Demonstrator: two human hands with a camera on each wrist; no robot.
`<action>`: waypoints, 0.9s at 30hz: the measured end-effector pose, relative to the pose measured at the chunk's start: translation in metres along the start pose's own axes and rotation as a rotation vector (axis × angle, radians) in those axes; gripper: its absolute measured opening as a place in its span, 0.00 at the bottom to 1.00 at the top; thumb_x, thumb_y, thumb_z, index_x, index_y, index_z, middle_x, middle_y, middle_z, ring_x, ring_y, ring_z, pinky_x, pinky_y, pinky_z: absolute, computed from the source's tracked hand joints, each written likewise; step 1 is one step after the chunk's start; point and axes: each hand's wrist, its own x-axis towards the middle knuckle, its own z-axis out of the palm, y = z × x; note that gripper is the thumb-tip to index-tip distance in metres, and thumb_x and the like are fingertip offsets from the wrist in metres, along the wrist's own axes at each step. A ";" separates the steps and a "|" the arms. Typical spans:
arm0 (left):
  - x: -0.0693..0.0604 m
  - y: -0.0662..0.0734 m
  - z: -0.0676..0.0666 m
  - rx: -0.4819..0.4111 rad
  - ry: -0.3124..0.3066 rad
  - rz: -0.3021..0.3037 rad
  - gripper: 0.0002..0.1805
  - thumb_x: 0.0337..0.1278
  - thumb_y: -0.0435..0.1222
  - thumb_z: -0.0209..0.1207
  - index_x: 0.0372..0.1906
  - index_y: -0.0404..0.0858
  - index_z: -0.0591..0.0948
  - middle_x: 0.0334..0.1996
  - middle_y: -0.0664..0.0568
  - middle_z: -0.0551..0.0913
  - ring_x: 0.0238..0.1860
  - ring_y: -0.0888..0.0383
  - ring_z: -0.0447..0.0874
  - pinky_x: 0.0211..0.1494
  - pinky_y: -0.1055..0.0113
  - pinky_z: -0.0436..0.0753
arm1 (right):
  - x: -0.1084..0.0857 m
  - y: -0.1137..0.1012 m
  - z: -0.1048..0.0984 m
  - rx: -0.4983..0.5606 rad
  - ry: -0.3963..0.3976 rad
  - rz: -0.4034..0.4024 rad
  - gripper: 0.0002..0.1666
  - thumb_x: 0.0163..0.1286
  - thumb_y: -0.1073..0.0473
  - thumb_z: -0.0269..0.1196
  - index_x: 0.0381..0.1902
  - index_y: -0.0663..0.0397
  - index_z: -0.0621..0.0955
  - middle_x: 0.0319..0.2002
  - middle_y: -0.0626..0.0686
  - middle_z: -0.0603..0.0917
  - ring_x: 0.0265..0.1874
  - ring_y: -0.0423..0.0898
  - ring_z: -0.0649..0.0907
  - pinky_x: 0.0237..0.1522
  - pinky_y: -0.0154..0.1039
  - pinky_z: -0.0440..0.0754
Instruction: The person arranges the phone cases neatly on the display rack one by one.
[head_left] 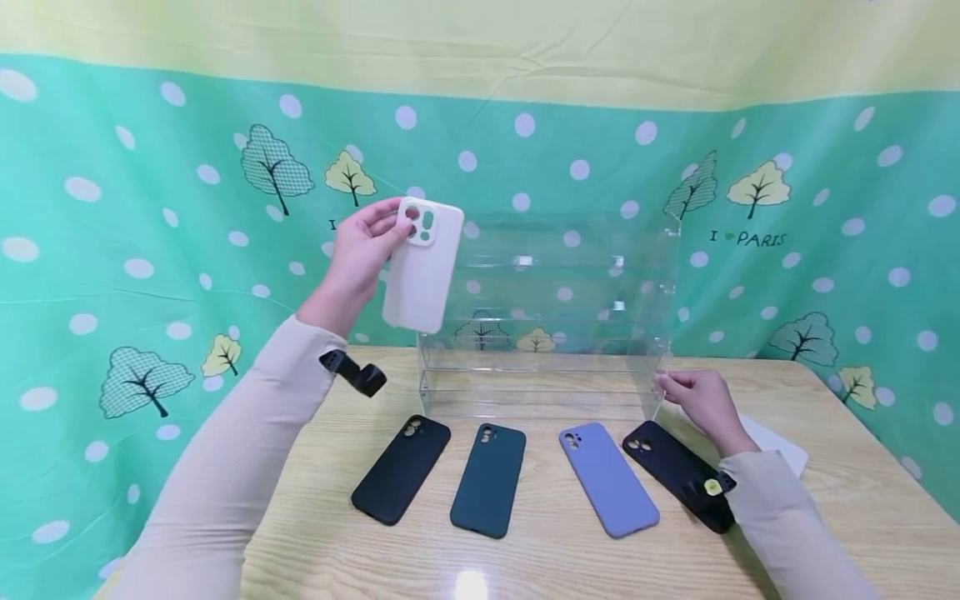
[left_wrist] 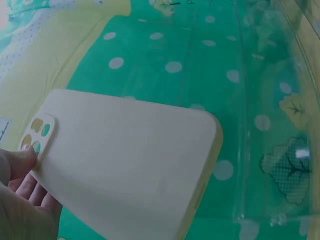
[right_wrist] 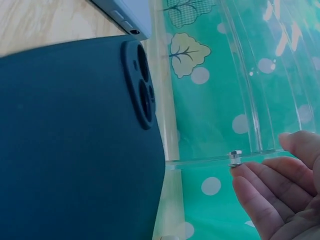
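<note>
In the head view my left hand (head_left: pixel 358 254) pinches a white phone case (head_left: pixel 423 279) by its camera-cutout corner, thumb in front and fingers behind. The case hangs in the air, slightly tilted, at the upper left of a clear acrylic tiered display stand (head_left: pixel 540 360). The left wrist view shows the case's plain back (left_wrist: pixel 125 150) and its cutouts beside the thumb. My right hand (head_left: pixel 701 404) grips the stand's right side panel near the table. Up close, thumb and fingers (right_wrist: pixel 260 200) lie on either side of the panel's edge, by a metal screw (right_wrist: pixel 235 158).
Before the stand lie a black case (head_left: pixel 401 469), a dark green case (head_left: pixel 489 481), a lavender case (head_left: pixel 609 479) and another black case (head_left: pixel 675 471) under the right wrist. A white flat item (head_left: pixel 776 446) lies right of them. A patterned curtain (head_left: pixel 525 167) hangs behind the wooden table (head_left: pixel 322 558).
</note>
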 end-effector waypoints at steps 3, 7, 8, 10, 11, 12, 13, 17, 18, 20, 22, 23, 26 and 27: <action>0.005 0.009 0.016 -0.067 -0.003 0.013 0.21 0.57 0.32 0.62 0.57 0.41 0.77 0.52 0.48 0.82 0.50 0.57 0.80 0.56 0.67 0.77 | 0.001 0.001 0.000 -0.004 0.011 -0.007 0.29 0.70 0.46 0.56 0.54 0.67 0.77 0.48 0.67 0.81 0.41 0.56 0.85 0.41 0.38 0.82; 0.010 0.018 0.038 -0.151 -0.013 0.032 0.20 0.55 0.29 0.62 0.55 0.40 0.78 0.51 0.46 0.82 0.50 0.55 0.81 0.56 0.67 0.78 | 0.001 0.002 0.001 0.005 0.013 -0.007 0.28 0.70 0.47 0.56 0.53 0.67 0.78 0.47 0.67 0.81 0.41 0.55 0.85 0.40 0.36 0.83; 0.011 0.020 0.043 -0.166 -0.018 0.039 0.20 0.55 0.29 0.62 0.55 0.40 0.78 0.51 0.46 0.82 0.50 0.55 0.81 0.56 0.68 0.78 | 0.001 0.002 0.001 0.003 0.013 -0.005 0.28 0.70 0.47 0.56 0.53 0.67 0.78 0.47 0.67 0.82 0.41 0.55 0.85 0.40 0.36 0.83; 0.013 0.022 0.054 -0.198 -0.026 0.053 0.20 0.54 0.28 0.62 0.54 0.40 0.78 0.50 0.46 0.83 0.49 0.55 0.81 0.55 0.69 0.79 | 0.000 0.002 0.002 -0.005 0.011 -0.001 0.27 0.70 0.48 0.56 0.52 0.67 0.79 0.47 0.67 0.82 0.40 0.55 0.85 0.39 0.36 0.83; 0.014 0.023 0.059 -0.210 -0.030 0.064 0.20 0.54 0.28 0.62 0.54 0.40 0.78 0.50 0.46 0.83 0.49 0.55 0.82 0.54 0.70 0.79 | 0.000 0.002 0.003 -0.008 0.009 0.004 0.26 0.70 0.48 0.56 0.52 0.67 0.79 0.47 0.66 0.82 0.41 0.55 0.85 0.39 0.36 0.82; 0.015 0.024 0.064 -0.221 -0.037 0.077 0.20 0.53 0.27 0.62 0.54 0.40 0.79 0.50 0.45 0.83 0.49 0.55 0.82 0.54 0.70 0.79 | 0.000 0.003 0.003 -0.011 0.007 0.007 0.26 0.70 0.48 0.56 0.52 0.67 0.79 0.47 0.66 0.82 0.41 0.55 0.85 0.39 0.37 0.82; 0.016 0.025 0.069 -0.229 -0.045 0.094 0.20 0.53 0.27 0.62 0.53 0.40 0.79 0.51 0.45 0.82 0.49 0.55 0.82 0.54 0.71 0.79 | 0.000 0.002 0.003 -0.015 0.007 0.008 0.27 0.70 0.47 0.56 0.52 0.66 0.79 0.47 0.66 0.82 0.41 0.55 0.85 0.39 0.37 0.82; 0.020 0.029 0.090 -0.251 -0.073 0.156 0.20 0.52 0.28 0.63 0.53 0.39 0.79 0.50 0.45 0.83 0.48 0.57 0.82 0.52 0.73 0.80 | 0.001 0.002 0.003 -0.009 0.016 0.004 0.28 0.70 0.46 0.56 0.53 0.66 0.78 0.48 0.67 0.82 0.41 0.56 0.85 0.39 0.36 0.82; 0.020 0.030 0.095 -0.258 -0.083 0.171 0.20 0.52 0.27 0.63 0.53 0.39 0.79 0.50 0.45 0.83 0.48 0.57 0.83 0.51 0.73 0.80 | 0.001 0.002 0.003 -0.004 0.018 0.001 0.28 0.70 0.46 0.56 0.53 0.67 0.78 0.48 0.67 0.81 0.41 0.57 0.85 0.38 0.36 0.82; 0.022 0.033 0.107 -0.275 -0.100 0.193 0.20 0.51 0.27 0.64 0.53 0.38 0.79 0.49 0.45 0.83 0.47 0.57 0.83 0.51 0.72 0.80 | 0.001 0.002 0.001 0.002 0.028 -0.008 0.28 0.70 0.47 0.56 0.53 0.67 0.78 0.48 0.67 0.81 0.41 0.57 0.85 0.37 0.33 0.82; 0.023 0.035 0.119 -0.299 -0.110 0.208 0.20 0.51 0.27 0.64 0.52 0.37 0.80 0.49 0.44 0.83 0.47 0.57 0.83 0.50 0.72 0.80 | 0.001 0.002 0.000 0.006 0.030 -0.017 0.27 0.71 0.48 0.56 0.52 0.68 0.78 0.47 0.68 0.81 0.40 0.56 0.85 0.35 0.30 0.82; 0.024 0.036 0.124 -0.315 -0.115 0.214 0.21 0.51 0.26 0.64 0.52 0.37 0.80 0.49 0.44 0.83 0.47 0.57 0.83 0.50 0.72 0.80 | 0.001 0.002 0.000 0.007 0.031 -0.021 0.26 0.71 0.49 0.56 0.52 0.68 0.78 0.47 0.68 0.81 0.40 0.56 0.85 0.34 0.30 0.82; 0.026 0.038 0.138 -0.357 -0.117 0.228 0.21 0.50 0.26 0.64 0.53 0.37 0.80 0.49 0.45 0.84 0.47 0.59 0.83 0.49 0.73 0.80 | 0.002 0.002 0.001 0.000 0.033 -0.035 0.25 0.71 0.51 0.56 0.51 0.69 0.79 0.45 0.67 0.82 0.38 0.55 0.86 0.31 0.28 0.81; 0.027 0.039 0.143 -0.376 -0.114 0.237 0.21 0.50 0.26 0.64 0.53 0.36 0.79 0.49 0.46 0.84 0.47 0.59 0.83 0.49 0.74 0.80 | 0.002 0.001 0.001 -0.001 0.035 -0.035 0.25 0.70 0.50 0.56 0.50 0.69 0.79 0.44 0.67 0.83 0.38 0.55 0.86 0.31 0.28 0.81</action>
